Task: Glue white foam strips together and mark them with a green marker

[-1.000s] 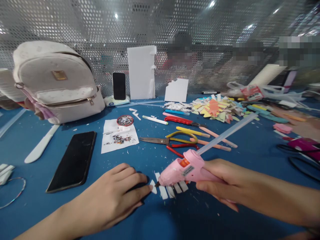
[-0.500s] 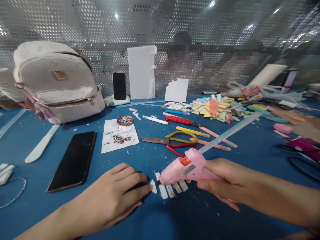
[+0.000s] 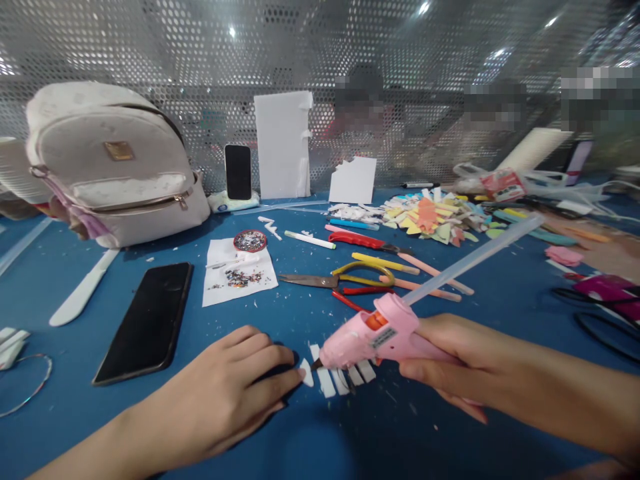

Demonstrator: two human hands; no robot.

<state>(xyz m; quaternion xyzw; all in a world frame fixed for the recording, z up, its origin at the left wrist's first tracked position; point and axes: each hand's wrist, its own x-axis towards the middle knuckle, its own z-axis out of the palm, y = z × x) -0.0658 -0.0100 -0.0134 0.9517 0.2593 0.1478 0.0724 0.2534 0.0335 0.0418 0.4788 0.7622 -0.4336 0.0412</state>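
Observation:
My right hand is wrapped round the handle of a pink hot glue gun, with a long clear glue stick sticking out of its back. Its dark nozzle points down and left at a small pointed white piece. My left hand rests on the table with fingers bent and close together, the fingertips pinning the left edge of that piece. Several white strips lie in a row beneath the gun, partly hidden by it.
Beyond the gun lie scissors, red-handled pliers and coloured sticks. A black phone and white knife are on the left, below a white backpack. Paper scraps are heaped at the back; a perforated metal screen stands behind.
The glue gun's rear and my right hand have shifted slightly right, and the glue stick's far end has swung right. The nozzle stays at the pointed piece; my left hand holds still.

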